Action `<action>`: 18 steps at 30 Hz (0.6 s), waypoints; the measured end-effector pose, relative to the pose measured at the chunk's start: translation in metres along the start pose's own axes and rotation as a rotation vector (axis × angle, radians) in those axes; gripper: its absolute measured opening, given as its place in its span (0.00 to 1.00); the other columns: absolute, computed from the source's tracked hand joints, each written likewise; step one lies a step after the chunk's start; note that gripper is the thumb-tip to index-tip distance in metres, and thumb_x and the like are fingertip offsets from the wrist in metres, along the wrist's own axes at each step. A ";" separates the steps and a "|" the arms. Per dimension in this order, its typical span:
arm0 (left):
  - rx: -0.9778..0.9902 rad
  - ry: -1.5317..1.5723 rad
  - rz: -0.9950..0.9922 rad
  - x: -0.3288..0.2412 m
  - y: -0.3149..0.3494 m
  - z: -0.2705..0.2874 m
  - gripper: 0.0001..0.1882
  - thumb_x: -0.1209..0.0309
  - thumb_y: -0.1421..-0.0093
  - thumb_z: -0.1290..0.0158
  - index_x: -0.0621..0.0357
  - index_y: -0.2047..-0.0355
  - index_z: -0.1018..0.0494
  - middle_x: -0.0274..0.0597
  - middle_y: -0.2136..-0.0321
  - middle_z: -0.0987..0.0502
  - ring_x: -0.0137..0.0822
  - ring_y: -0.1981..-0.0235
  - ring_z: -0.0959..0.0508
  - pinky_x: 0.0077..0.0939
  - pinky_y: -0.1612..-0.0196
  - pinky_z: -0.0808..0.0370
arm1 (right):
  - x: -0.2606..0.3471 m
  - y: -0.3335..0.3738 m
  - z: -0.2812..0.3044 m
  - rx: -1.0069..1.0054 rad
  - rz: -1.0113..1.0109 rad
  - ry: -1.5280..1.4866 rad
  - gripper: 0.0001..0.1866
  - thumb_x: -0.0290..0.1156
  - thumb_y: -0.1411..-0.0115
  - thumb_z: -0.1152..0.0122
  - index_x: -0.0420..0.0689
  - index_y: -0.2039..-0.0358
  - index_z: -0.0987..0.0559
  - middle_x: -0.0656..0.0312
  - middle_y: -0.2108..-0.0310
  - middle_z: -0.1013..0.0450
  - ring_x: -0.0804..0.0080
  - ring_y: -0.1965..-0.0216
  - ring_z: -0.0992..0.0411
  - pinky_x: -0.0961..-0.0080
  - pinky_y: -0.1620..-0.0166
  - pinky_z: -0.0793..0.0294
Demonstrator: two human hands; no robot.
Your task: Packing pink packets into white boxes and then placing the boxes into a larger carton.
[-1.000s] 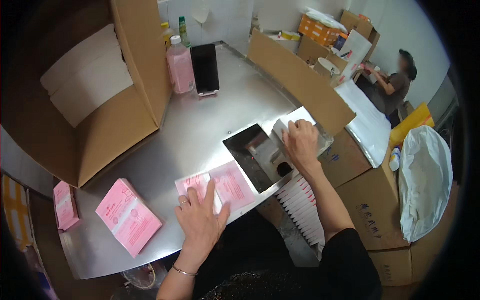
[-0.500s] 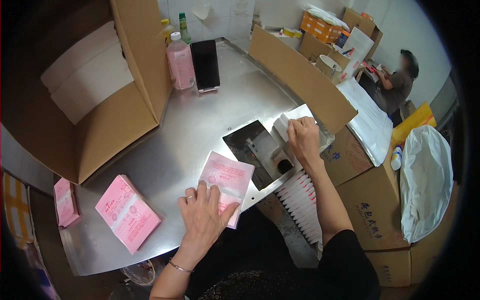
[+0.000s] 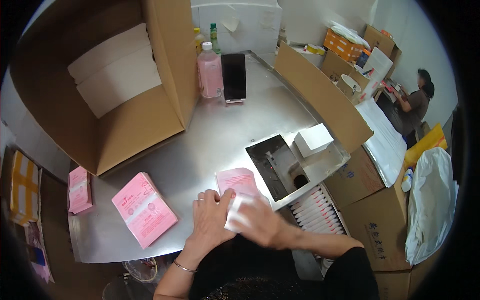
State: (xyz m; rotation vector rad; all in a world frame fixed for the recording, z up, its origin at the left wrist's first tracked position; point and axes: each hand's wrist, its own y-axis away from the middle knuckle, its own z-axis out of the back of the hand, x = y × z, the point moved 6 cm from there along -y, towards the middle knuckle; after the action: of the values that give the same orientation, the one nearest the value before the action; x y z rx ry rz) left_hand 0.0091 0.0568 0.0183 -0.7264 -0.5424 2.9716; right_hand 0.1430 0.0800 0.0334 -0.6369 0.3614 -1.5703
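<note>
Head view: clamps thumb and fingers of the left hand (image 3: 207, 217) on the near end of a pink bag (image 3: 235, 179), lying on the metal tabletop (image 3: 212, 145), just left of a dark opening (image 3: 270, 167). Has the right hand (image 3: 267, 225) over a white paper piece (image 3: 235, 216), close beside the left hand; because of blur, cannot tell if clamped on it. Shows further left two pink stacks (image 3: 145, 210), and beside the opening a white block (image 3: 314, 140). Shows behind also a pink bottle (image 3: 210, 72), standing next to an upright phone (image 3: 234, 76).
</note>
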 end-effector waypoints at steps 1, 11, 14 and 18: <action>-0.015 -0.004 -0.046 -0.002 0.000 0.003 0.33 0.62 0.54 0.37 0.60 0.46 0.27 0.52 0.64 0.30 0.50 0.62 0.28 0.43 0.61 0.32 | 0.011 0.016 -0.019 0.004 0.033 0.153 0.14 0.29 0.46 0.39 0.40 0.58 0.21 0.47 0.55 0.27 0.49 0.48 0.28 0.34 0.37 0.40; 0.079 0.044 -0.035 -0.001 0.032 0.028 0.27 0.76 0.48 0.40 0.58 0.46 0.27 0.44 0.66 0.29 0.46 0.62 0.28 0.38 0.56 0.32 | -0.164 0.020 -0.025 0.089 -0.720 0.131 0.10 0.30 0.40 0.44 0.40 0.61 0.22 0.48 0.64 0.23 0.49 0.57 0.24 0.49 0.44 0.30; 0.045 0.085 -0.130 -0.009 0.038 0.043 0.18 0.78 0.53 0.41 0.55 0.59 0.23 0.44 0.64 0.28 0.46 0.59 0.27 0.39 0.53 0.34 | -0.160 0.038 -0.020 0.369 -0.867 0.187 0.09 0.30 0.41 0.43 0.40 0.62 0.22 0.51 0.70 0.23 0.48 0.63 0.23 0.55 0.55 0.25; -0.418 -0.094 0.128 0.047 0.070 0.110 0.12 0.79 0.58 0.46 0.57 0.69 0.28 0.53 0.62 0.29 0.54 0.57 0.29 0.49 0.53 0.32 | -0.135 0.029 0.044 -0.110 -0.639 0.428 0.10 0.30 0.43 0.39 0.42 0.61 0.21 0.50 0.65 0.22 0.51 0.61 0.23 0.55 0.56 0.27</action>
State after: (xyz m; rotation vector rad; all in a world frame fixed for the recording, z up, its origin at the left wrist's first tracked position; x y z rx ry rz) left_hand -0.0790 -0.0395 0.0652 -0.6659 -1.1904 3.0512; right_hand 0.1929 0.2164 0.0273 -0.5206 0.6050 -2.3233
